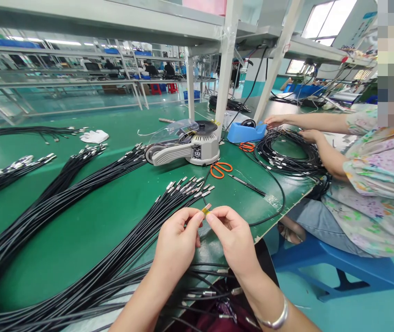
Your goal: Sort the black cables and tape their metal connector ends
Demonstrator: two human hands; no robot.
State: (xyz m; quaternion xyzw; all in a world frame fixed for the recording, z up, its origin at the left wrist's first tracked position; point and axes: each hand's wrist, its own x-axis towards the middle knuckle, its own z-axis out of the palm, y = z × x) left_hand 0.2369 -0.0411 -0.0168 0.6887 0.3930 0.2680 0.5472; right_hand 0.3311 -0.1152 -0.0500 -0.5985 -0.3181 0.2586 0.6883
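Note:
Near the table's front edge, my left hand (179,240) and my right hand (233,235) meet fingertip to fingertip. Between them is a small metal cable connector (208,206) with yellow tape around its base. Each hand pinches this taped end between thumb and index finger. A bundle of black cables (155,212) with silver tips lies just behind and left of my hands. More loose cable ends (208,293) lie beneath my wrists. The cable running from the held connector is mostly hidden by my fingers.
A grey tape dispenser (200,145) stands behind my hands, beside orange-handled scissors (220,169) and a black pen (247,185). Other cable bundles (58,193) cover the left. At right, a seated person (376,184) handles coiled cables (286,154) near a blue tape holder (247,133).

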